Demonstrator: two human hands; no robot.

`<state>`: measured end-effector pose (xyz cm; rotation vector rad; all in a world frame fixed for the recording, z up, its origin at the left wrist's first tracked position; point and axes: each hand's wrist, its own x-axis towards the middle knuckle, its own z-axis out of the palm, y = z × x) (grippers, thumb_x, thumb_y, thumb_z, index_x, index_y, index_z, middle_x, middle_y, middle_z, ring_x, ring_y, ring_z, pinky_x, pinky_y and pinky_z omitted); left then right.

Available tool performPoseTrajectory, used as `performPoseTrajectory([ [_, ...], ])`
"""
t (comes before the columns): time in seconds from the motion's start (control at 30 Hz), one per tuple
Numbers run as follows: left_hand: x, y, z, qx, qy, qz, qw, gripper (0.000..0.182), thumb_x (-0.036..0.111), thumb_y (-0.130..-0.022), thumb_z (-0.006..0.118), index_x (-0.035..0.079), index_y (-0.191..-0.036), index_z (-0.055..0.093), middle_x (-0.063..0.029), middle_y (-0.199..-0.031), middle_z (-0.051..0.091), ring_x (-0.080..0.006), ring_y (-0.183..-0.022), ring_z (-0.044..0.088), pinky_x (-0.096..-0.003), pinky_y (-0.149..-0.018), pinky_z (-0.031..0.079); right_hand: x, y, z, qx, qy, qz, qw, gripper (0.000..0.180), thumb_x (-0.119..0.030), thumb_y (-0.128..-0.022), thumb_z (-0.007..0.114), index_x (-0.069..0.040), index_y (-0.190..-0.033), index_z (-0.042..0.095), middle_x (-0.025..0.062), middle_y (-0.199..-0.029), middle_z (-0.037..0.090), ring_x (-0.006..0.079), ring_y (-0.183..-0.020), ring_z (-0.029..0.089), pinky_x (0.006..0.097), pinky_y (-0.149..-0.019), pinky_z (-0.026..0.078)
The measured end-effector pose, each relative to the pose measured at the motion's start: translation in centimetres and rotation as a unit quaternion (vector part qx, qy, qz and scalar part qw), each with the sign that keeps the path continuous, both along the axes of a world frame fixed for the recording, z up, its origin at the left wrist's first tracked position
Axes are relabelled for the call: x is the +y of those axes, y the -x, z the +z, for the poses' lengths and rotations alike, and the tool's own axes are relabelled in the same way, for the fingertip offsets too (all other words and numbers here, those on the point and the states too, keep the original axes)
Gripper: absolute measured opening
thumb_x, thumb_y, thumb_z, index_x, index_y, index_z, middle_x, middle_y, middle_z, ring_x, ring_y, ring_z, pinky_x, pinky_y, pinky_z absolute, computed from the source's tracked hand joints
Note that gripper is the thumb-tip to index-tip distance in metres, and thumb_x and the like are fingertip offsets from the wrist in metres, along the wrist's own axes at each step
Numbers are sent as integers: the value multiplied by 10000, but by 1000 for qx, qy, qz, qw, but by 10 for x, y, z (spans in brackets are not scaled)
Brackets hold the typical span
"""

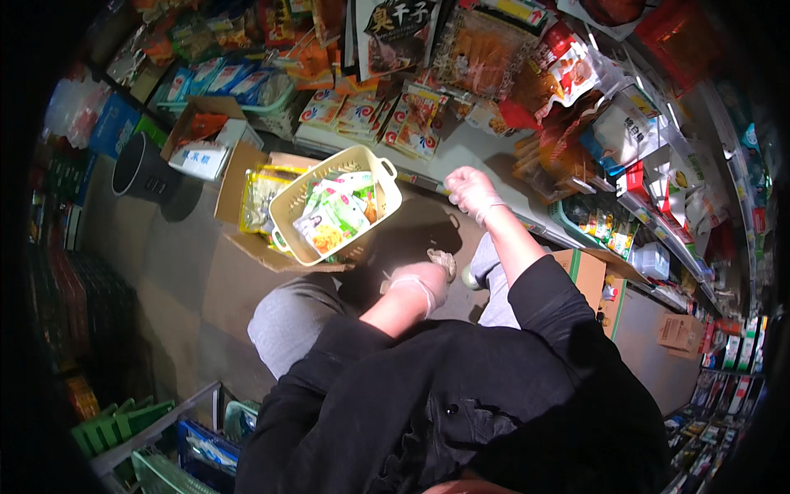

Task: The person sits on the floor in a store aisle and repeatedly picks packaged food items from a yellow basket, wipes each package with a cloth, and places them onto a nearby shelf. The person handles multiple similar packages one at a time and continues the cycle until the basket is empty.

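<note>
My left hand (421, 281), in a clear plastic glove, is low near my knees, closed on a crumpled greyish-beige cloth (443, 262). My right hand (472, 191), also gloved, is raised before the bottom shelf (472, 145) with its fingers curled; nothing is seen in it. Left of both hands, a cream plastic basket (386, 196) with handles holds several green and white snack packets (336, 216). It sits tilted over an open cardboard box (231, 191) containing yellow-edged packets (262, 200). On the bottom shelf lie flat packets with red and blue swirls (355, 114).
A dark grey bin (139, 170) stands at the left, beside a small carton (200, 157). Hanging food bags (478, 52) fill the shelving ahead. At the right are a green basket (561, 219) and a cardboard box (580, 272). Green and blue crates (207, 447) are behind at lower left.
</note>
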<state>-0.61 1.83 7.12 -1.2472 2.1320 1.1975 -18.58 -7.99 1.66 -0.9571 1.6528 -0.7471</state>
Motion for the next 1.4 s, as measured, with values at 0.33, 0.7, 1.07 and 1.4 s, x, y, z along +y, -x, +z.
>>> performPoseTrajectory([
  [0.33,-11,4,6,25,-8,4,1000,345,152,-894,555,127,-1219,669,-161,-1214,684,-338,-1133,656,-424,-940,527,-79,54,-49,-3,1,-87,996,321,-29,-953,586,10,-1271,563,101,-910,676,148,-596,600,275,-465,455],
  [0.7,-31,5,10,6,-30,18,999,339,196,-903,565,131,-1222,659,-152,-1216,680,-357,-1142,643,-427,-940,526,-210,171,-125,263,154,-59,950,377,-339,-947,614,-140,-1267,642,57,-976,665,175,-836,623,337,-697,506],
  [1.07,-38,-7,-16,-39,-88,36,995,325,251,-900,602,133,-1192,683,-138,-1190,698,-337,-1137,655,-398,-941,530,-245,121,-136,433,-69,-104,893,425,-455,-967,493,-228,-1298,634,129,-1364,585,299,-1287,529,435,-1017,425],
  [1.4,-44,-3,-8,-65,-108,85,988,362,344,-941,551,160,-1228,673,-96,-1253,678,-317,-1183,634,-406,-977,507,-234,102,-123,523,-39,-45,850,335,-353,-946,511,-204,-1184,695,142,-1180,665,317,-1118,622,460,-906,484],
])
